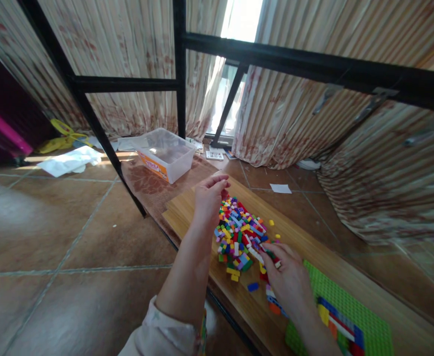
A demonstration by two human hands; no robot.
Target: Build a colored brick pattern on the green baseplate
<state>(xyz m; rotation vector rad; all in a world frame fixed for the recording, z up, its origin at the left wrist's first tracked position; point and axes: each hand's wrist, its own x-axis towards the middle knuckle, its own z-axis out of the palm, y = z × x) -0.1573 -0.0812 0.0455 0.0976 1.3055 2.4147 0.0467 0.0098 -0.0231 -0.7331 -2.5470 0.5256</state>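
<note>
**Two hands at one heap of bricks**

I set the clock on the middle of the heap, with twelve toward the top of my view. The heap of small toy bricks [239,230], in many colours, is spread on a low wooden board [185,207].

My left hand [210,194] is at the heap's edge, toward eleven o'clock. Its fingers are curved, with the tips close to the thumb; whether they pinch a brick, I cannot tell. My right hand [286,271] is at four o'clock, palm down, thumb and forefinger a little apart among the bricks. Some pieces show between them, but I cannot tell if I grip one.

Beyond this hand, also at four, lies a green studded plate [324,279], partly under my forearm in the view. It carries a group of joined bricks [338,319], with blue along its outer edge. One loose blue brick [253,287] lies near six o'clock, apart from the heap, and a loose yellow brick [271,222] is between two and three.

Between ten and eleven stands a clear plastic box [180,165] with an orange label, on a brown mat [139,183]. A white paper [281,188] lies on the floor tiles between one and two.
</note>
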